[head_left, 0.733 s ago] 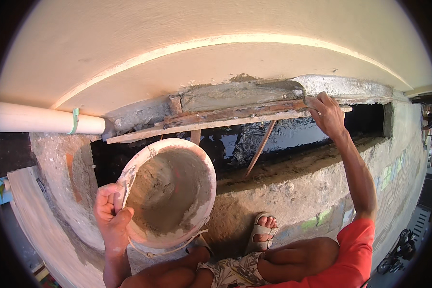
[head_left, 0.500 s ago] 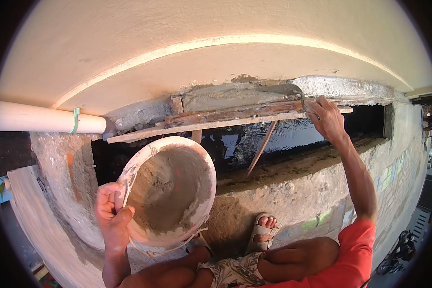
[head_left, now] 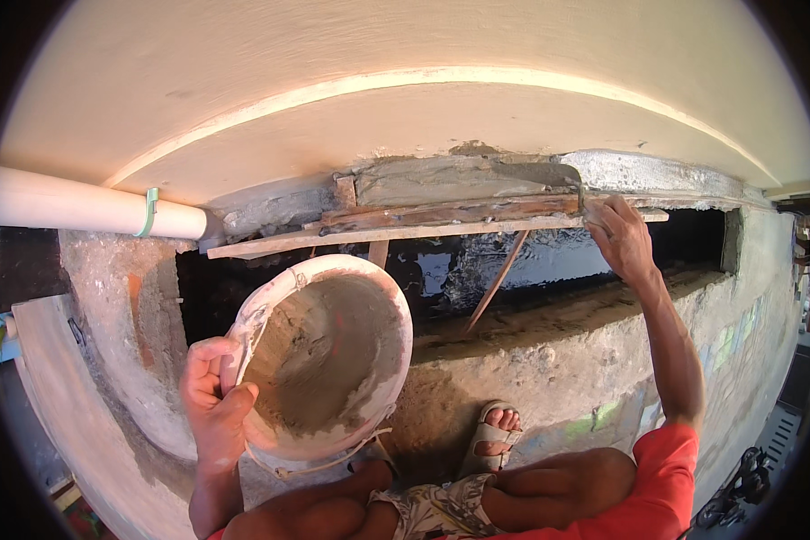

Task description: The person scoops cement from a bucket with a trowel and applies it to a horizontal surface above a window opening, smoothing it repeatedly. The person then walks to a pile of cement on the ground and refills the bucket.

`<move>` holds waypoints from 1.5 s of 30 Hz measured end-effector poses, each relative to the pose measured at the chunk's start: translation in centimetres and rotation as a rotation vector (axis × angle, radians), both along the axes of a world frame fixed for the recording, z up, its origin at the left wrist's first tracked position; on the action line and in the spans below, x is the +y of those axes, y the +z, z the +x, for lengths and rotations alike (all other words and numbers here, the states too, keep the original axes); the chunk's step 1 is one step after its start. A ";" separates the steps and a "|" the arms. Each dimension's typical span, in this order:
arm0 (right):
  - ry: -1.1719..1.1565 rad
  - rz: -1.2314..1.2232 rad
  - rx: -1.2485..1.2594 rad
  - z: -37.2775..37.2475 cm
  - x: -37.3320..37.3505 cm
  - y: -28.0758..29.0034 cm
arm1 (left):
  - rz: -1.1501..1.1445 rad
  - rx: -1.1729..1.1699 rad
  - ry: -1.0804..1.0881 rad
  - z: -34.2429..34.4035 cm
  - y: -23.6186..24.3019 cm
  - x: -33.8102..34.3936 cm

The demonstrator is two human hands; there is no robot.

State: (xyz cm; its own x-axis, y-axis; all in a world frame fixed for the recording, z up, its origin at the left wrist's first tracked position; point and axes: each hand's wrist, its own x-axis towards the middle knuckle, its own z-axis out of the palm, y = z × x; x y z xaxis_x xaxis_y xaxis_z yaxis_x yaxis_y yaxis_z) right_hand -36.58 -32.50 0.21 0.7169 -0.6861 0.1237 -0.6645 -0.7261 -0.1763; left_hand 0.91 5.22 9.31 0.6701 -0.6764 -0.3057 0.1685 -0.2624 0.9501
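Note:
My left hand [head_left: 218,396] grips the rim and cord handle of a pale bucket [head_left: 398,360], which is tilted and holds grey wet mortar [head_left: 333,351]. At the far side my right hand [head_left: 623,236] is closed around the handle of a trowel [head_left: 540,174]. The trowel's dark blade lies against the fresh mortar strip [head_left: 441,182] at the foot of the wall. In front of that strip run a brown wooden form board [head_left: 459,211] and a longer pale plank [head_left: 333,238], propped by thin sticks.
An open drain with dark water [head_left: 549,261] lies between the plank and the concrete ledge [head_left: 549,333]. A white pipe [head_left: 90,202] with a green tie comes in at the left. The beige wall [head_left: 423,117] rises beyond. My sandalled foot [head_left: 492,436] rests on the near concrete.
The view has shifted slightly, so most things sit a little more to the right. The trowel stays against the mortar strip, and both hands keep their hold.

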 end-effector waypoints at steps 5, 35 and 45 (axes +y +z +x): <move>-0.013 0.009 -0.122 0.4 0.4 0.8 | -0.021 0.023 0.007 0.0 0.1 0.2; 0.249 -0.102 0.094 10.1 2.5 -0.6 | -0.085 0.028 -0.124 0.2 -0.2 -0.2; 0.286 -0.192 -0.002 15.0 4.8 -0.3 | -0.077 0.088 -0.163 0.4 0.0 0.1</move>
